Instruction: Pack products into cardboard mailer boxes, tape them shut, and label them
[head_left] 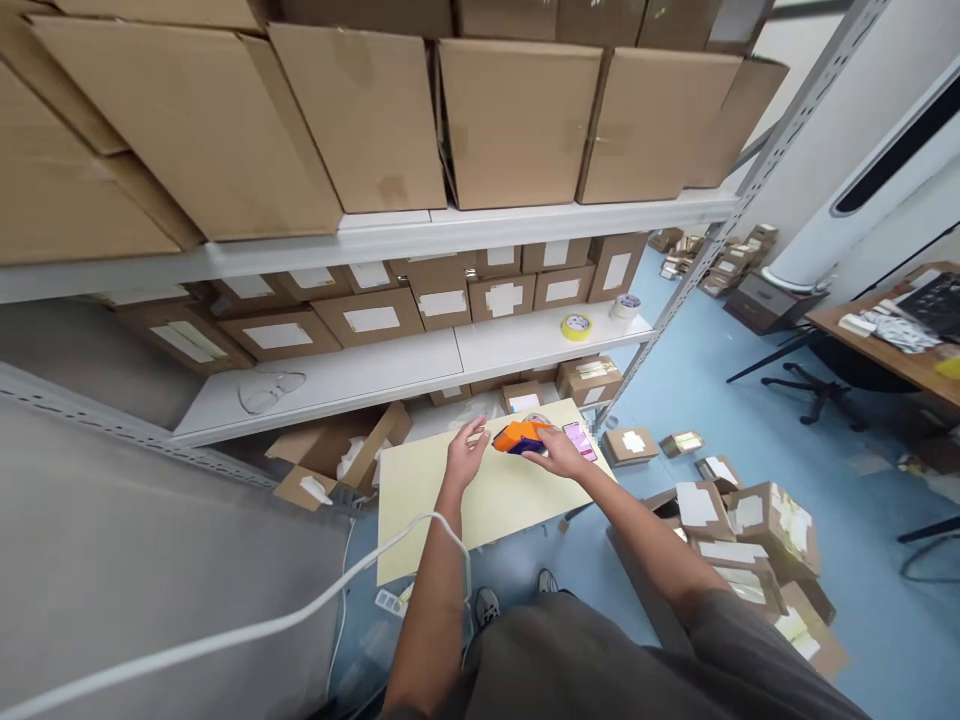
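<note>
Over the pale yellow tabletop (427, 500), my right hand (561, 452) grips a small orange-and-dark-blue object (519, 436) by its right end. Its exact kind I cannot make out. Just left of it is my left hand (466, 455), fingers apart and nothing in them. A phone (580, 441) with a lit pinkish screen lies on the table to the right of my right hand. Something round, partly hidden, shows just behind the orange object.
A metal shelf (390, 365) stands ahead with cartons, safety glasses (271, 392), yellow tape (576, 326) and white tape (625, 306). An open carton (337, 455) sits left of the table. Several boxes (772, 520) lie right on the blue floor. A white cable (300, 612) crosses my left forearm.
</note>
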